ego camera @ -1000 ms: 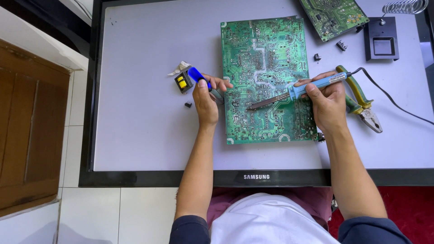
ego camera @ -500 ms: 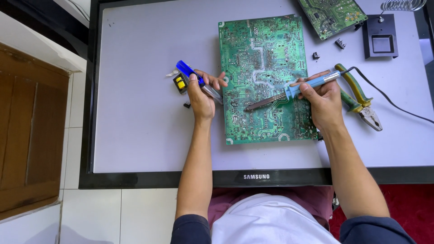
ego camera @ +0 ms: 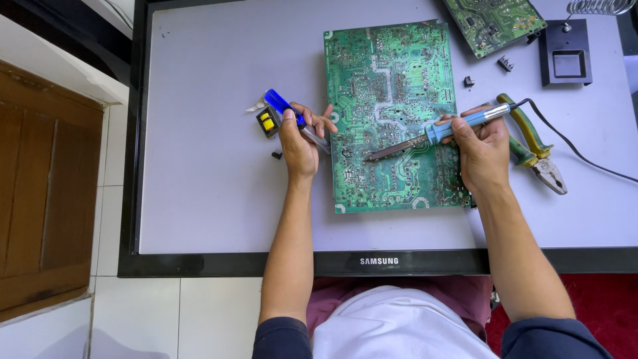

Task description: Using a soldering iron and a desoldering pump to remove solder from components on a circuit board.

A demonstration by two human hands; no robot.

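My right hand (ego camera: pixel 482 149) grips the soldering iron (ego camera: pixel 435 135), tip down on the green circuit board (ego camera: pixel 392 100) mid-worktop; the joint looks unfinished. My left hand (ego camera: pixel 299 136), at nine o'clock, holds a blue-handled tool (ego camera: pixel 282 108). At one o'clock, the black stand's tray (ego camera: pixel 565 60) looks empty.

Pliers (ego camera: pixel 535 147) just beside right hand (ego camera: pixel 484 149)

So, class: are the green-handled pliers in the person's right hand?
No: the right hand grips a blue-handled soldering iron, while the pliers lie on the white surface beside it.
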